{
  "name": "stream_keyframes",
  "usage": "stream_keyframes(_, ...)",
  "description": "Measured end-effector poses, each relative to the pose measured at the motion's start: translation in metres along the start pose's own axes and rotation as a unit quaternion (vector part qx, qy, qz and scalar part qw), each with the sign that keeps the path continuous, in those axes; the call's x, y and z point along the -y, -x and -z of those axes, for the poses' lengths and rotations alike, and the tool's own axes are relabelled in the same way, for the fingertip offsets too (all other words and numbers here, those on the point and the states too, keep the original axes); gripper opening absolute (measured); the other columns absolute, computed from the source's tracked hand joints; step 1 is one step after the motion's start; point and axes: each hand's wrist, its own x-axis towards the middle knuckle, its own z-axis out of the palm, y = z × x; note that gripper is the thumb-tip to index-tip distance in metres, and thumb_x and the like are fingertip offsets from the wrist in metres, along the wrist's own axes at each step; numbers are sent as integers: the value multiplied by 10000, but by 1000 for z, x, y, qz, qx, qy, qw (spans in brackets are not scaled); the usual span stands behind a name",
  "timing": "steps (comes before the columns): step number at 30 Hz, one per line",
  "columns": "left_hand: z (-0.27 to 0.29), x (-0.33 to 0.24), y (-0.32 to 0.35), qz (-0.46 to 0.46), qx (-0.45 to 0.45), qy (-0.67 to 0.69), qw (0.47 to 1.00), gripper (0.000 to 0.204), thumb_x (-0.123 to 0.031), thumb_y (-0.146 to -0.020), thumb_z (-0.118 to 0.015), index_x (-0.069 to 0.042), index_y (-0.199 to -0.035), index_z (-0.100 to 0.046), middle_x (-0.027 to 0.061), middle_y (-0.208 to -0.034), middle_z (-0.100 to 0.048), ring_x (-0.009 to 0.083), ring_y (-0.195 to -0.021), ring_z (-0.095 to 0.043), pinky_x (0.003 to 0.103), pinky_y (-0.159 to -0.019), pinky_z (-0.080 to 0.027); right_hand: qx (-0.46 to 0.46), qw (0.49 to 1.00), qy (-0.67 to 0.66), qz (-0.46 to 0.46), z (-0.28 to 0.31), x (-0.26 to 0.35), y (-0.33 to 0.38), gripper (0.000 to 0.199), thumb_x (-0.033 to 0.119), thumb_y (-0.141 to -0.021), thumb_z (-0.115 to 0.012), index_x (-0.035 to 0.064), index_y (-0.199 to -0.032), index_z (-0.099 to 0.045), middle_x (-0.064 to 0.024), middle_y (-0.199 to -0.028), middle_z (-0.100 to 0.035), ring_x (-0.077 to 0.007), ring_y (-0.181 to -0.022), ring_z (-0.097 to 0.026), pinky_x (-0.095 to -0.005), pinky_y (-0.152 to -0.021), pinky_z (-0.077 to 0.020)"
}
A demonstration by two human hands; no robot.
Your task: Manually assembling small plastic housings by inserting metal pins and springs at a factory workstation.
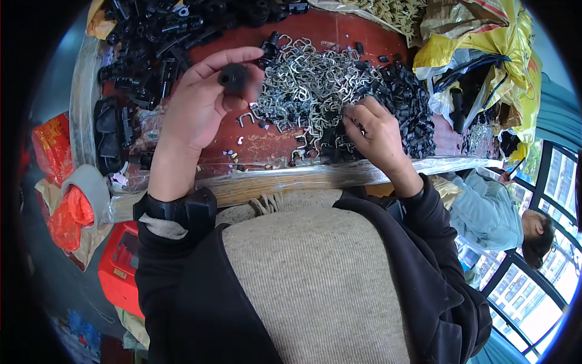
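Note:
Raised over the table's left half, my left hand (pixel 200 106) grips a black plastic fitting (pixel 234 77) between thumb and fingers. The fitting is short and round, and a hole shows in its end. My right hand (pixel 381 134) is pinched closed just above the near edge of the small-parts piles; anything between its fingertips is too small and dark to make out. Bent silvery metal hooks (pixel 297 79) lie heaped between my hands. Small black plastic pieces (pixel 405 94) are piled beside my right hand, some mixed in with the hooks.
Larger black plastic parts (pixel 163 30) crowd the red tabletop (pixel 257 142) at far left. Yellow sacks (pixel 515 67) stand at far right, and tan pieces (pixel 388 15) lie at the back. A grey ring-shaped rim (pixel 91 188) holds red plastic at left. Another person (pixel 491 209) is at right.

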Motion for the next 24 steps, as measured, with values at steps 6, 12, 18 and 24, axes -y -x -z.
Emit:
stream_keyframes(6,11,7,-3,-19,70,89,993,301,-37,-769,-374,42,-1033,-496,72,-863,-556,78,-625,-528,150,-485,-396,-14,979,-2,202,-21,15,-20,86,71,-686,-569,50,-765,-541,-77,-705,-482,-237,-600,-513,-315,-522,-417)
stream_keyframes(12,7,4,-4,25,49,147,988,291,-41,-773,-391,46,-1033,-485,81,-873,-555,121,-696,-559,176,-552,-448,65,987,16,147,-22,22,-19,101,73,-686,-568,54,-780,-535,-75,-712,-475,-228,-588,-509,-315,-508,-417)
stream_keyframes(18,-2,3,2,25,-8,83,996,202,-49,-772,-501,23,-960,-509,87,-879,-561,174,-773,-584,209,-631,-491,92,988,-34,120,-18,24,-18,100,80,-693,-565,44,-780,-534,-76,-700,-465,-235,-580,-516,-316,-509,-426)
stream_keyframes(24,-5,3,3,26,-1,80,996,166,-56,-762,-548,3,-914,-519,79,-845,-566,163,-746,-589,195,-616,-489,32,988,-69,134,-23,30,-20,106,82,-695,-565,35,-783,-530,-77,-695,-459,-238,-581,-521,-311,-500,-431)
